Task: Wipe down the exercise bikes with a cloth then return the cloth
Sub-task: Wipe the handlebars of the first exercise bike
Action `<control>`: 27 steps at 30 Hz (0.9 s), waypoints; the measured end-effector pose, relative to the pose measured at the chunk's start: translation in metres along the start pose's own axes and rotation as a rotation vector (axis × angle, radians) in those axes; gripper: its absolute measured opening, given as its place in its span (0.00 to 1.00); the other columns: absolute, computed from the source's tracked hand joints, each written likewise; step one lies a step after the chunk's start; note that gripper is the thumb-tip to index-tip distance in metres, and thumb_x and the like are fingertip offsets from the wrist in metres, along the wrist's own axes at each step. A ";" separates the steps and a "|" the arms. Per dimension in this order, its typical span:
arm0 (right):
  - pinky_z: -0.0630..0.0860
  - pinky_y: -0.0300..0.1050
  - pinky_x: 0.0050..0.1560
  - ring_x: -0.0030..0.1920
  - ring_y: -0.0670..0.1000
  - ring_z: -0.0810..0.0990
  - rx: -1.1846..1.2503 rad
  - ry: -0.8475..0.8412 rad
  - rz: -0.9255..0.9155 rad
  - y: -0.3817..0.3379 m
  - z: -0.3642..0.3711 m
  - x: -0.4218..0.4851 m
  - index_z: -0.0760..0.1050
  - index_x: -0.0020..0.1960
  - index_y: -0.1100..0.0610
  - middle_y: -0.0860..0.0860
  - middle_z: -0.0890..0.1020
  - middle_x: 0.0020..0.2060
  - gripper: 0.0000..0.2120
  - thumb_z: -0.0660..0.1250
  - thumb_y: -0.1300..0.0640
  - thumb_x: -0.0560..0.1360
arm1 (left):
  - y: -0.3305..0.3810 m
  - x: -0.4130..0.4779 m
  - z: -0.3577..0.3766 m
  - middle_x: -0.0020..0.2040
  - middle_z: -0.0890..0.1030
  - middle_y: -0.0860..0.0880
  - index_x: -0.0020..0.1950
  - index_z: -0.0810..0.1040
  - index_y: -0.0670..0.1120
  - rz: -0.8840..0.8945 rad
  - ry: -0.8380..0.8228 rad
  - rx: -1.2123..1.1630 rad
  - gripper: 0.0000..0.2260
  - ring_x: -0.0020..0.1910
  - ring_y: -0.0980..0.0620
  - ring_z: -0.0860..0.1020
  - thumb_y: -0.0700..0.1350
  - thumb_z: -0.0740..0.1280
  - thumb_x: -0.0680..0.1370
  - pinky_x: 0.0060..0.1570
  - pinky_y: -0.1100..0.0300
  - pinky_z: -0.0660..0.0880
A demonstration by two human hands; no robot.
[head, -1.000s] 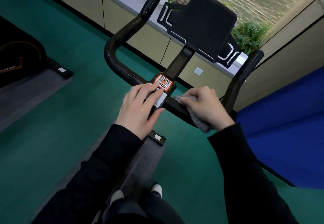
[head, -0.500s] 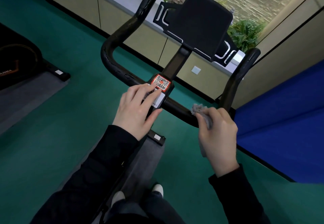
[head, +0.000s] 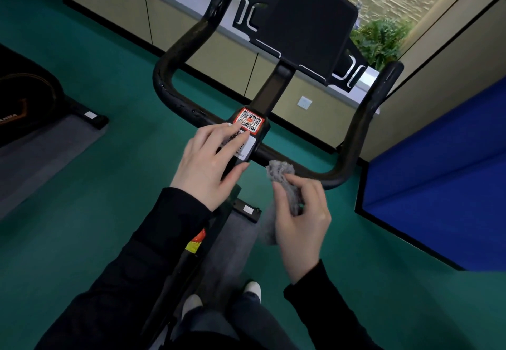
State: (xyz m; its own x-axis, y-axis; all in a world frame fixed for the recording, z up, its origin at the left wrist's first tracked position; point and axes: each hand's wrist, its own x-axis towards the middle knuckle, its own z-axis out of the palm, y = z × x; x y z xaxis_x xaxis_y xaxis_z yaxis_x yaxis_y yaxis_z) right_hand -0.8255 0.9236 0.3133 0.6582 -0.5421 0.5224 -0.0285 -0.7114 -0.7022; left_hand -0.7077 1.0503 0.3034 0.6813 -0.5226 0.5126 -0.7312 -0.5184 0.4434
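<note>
- Head view, risks: the cloth (head: 284, 182) is bunched into a small wad, so a pass along the handlebar (head: 175, 100) would probably leave streaks or missed patches.
- A loose pinch could let the cloth drop to the floor mat (head: 238, 242).
- Hard rubbing could lift an edge of the QR label (head: 250, 120).
- Head view, fingers: the left hand (head: 208, 163) lies on the centre clamp, fingers nearly straight, fingertips touching the label, thumb against the clamp's near edge. It holds nothing.
- The right hand (head: 301, 218) has its fingers curled, pinching the cloth.
- Cloth position: its top sits just beside the crossbar, right of the clamp. Contact cannot be confirmed. Its tail hangs blurred below the hand.
</note>
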 end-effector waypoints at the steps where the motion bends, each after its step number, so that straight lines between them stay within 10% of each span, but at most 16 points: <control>1: 0.73 0.35 0.50 0.45 0.43 0.78 0.070 -0.016 0.141 -0.003 0.002 -0.008 0.79 0.48 0.62 0.52 0.80 0.44 0.05 0.70 0.62 0.73 | 0.000 0.001 -0.002 0.64 0.75 0.46 0.65 0.74 0.43 -0.001 -0.006 -0.010 0.19 0.62 0.47 0.67 0.49 0.63 0.76 0.55 0.44 0.72; 7: 0.75 0.53 0.54 0.48 0.60 0.79 0.798 -0.116 1.138 -0.017 0.020 -0.020 0.74 0.55 0.73 0.65 0.80 0.49 0.11 0.65 0.66 0.76 | -0.003 0.004 -0.014 0.65 0.74 0.48 0.64 0.75 0.44 0.020 -0.057 -0.030 0.18 0.62 0.48 0.67 0.49 0.60 0.76 0.56 0.45 0.70; 18: 0.75 0.59 0.61 0.54 0.60 0.81 1.068 -0.061 1.315 -0.019 0.031 0.018 0.73 0.61 0.71 0.64 0.81 0.54 0.17 0.67 0.70 0.73 | -0.005 -0.002 -0.015 0.70 0.70 0.50 0.67 0.72 0.45 0.027 -0.109 -0.049 0.20 0.67 0.49 0.65 0.50 0.59 0.77 0.57 0.42 0.71; 23: 0.82 0.43 0.39 0.36 0.51 0.83 1.029 0.106 1.245 -0.010 0.008 0.005 0.76 0.53 0.69 0.58 0.84 0.40 0.09 0.66 0.71 0.73 | -0.006 -0.004 -0.012 0.71 0.68 0.49 0.68 0.71 0.45 0.027 -0.113 -0.032 0.21 0.68 0.49 0.64 0.50 0.58 0.77 0.58 0.43 0.71; 27: 0.77 0.54 0.57 0.46 0.56 0.81 1.061 0.130 1.220 -0.014 0.020 0.001 0.75 0.55 0.68 0.62 0.82 0.48 0.10 0.66 0.70 0.73 | -0.004 -0.004 -0.011 0.71 0.68 0.49 0.69 0.70 0.44 0.019 -0.119 -0.029 0.21 0.69 0.48 0.64 0.50 0.58 0.77 0.59 0.43 0.70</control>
State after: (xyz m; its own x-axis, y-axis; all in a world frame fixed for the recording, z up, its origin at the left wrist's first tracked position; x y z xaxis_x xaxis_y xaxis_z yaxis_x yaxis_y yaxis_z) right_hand -0.8091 0.9421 0.3136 0.5682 -0.5940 -0.5695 0.0818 0.7294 -0.6792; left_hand -0.7082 1.0619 0.3082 0.6656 -0.6093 0.4310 -0.7432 -0.4887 0.4569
